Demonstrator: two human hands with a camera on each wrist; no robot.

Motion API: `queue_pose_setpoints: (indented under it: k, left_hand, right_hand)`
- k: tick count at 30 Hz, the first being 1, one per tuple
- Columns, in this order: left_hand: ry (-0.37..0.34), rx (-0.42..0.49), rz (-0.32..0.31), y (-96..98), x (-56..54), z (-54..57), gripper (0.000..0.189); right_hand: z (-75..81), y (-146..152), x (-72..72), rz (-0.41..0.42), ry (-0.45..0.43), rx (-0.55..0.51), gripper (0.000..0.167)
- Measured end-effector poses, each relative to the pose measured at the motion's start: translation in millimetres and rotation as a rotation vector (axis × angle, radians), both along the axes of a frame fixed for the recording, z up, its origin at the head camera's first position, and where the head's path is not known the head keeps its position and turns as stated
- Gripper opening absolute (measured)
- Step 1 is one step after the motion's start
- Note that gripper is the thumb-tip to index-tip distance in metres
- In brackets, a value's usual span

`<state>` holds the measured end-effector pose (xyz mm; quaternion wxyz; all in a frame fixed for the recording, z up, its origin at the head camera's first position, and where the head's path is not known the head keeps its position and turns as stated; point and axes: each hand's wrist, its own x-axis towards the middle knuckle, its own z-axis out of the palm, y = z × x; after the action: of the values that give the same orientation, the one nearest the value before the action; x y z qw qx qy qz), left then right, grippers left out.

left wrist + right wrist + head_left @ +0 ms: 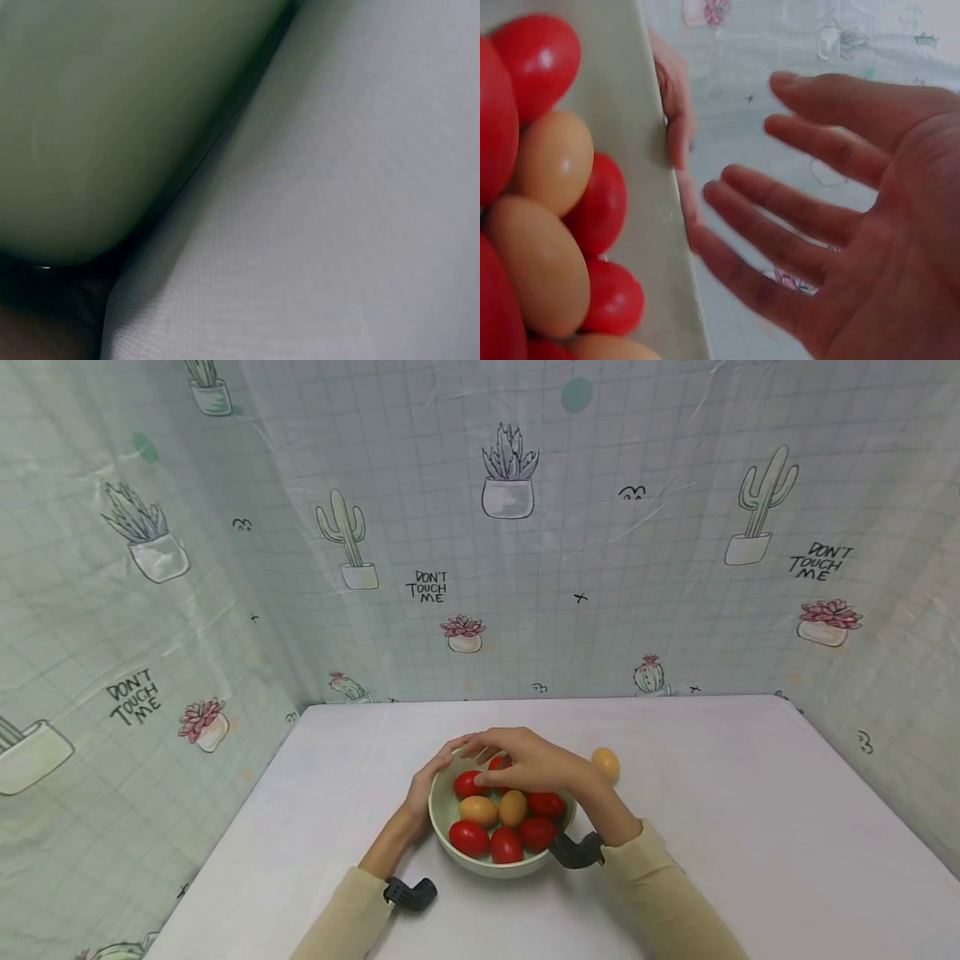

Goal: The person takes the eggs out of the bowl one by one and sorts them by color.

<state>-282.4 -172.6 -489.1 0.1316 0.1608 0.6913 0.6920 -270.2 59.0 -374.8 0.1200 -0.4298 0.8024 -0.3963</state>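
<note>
A green bowl [491,869] of red eggs [469,838] and tan eggs [478,811] is touched at ten o'clock by the left hand [429,785], its fingers laid along the outer wall. The right hand [528,762], fingers apart and empty, is poised above one o'clock. Egg transfer seems between grasps; for the loose yellow egg [605,765], on the surface [750,810] at two o'clock, lowered, closing fingers would be needed.

1. A creased, pale gridded sheet [570,552] hangs behind and on both sides, printed with potted cacti [763,497] and "DON'T TOUCH ME" lettering [426,587].
2. The white tabletop [750,802] takes soft light.
</note>
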Motion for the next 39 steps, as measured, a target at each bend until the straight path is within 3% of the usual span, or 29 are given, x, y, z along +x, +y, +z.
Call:
queue_pose_setpoints:
  k: [6, 11, 18, 26, 32, 39]
  left_hand:
    - [-0.005, 0.018, -0.01, -2.9, -0.4, 0.2, 0.055]
    - [0.0, 0.024, -0.04, -2.1, -0.6, 1.3, 0.057]
    - [0.008, 0.031, -0.025, -2.9, 0.1, 0.7, 0.057]
    - [0.0, 0.038, -0.025, -0.3, 2.7, -1.4, 0.056]
    - [0.009, 0.046, -0.03, -0.2, 3.0, -1.1, 0.056]
    - [0.02, 0.056, -0.038, -0.7, 0.9, -1.4, 0.057]
  right_hand:
    - [-4.5, -6, -0.5, 0.012, -0.023, 0.098, 0.043]
    - [-6.1, 0, 7.1, 0.005, 0.073, 0.205, 0.043]
    - [-9.7, 1, 14.5, -0.013, 0.097, 0.198, 0.04]
    - [-22.6, -7, 13.9, -0.007, 0.102, 0.276, 0.04]
    - [-30.2, -12, 13.0, 0.018, 0.114, 0.293, 0.035]
    - [-32.9, -16, 13.6, -0.008, 0.147, 0.3, 0.031]
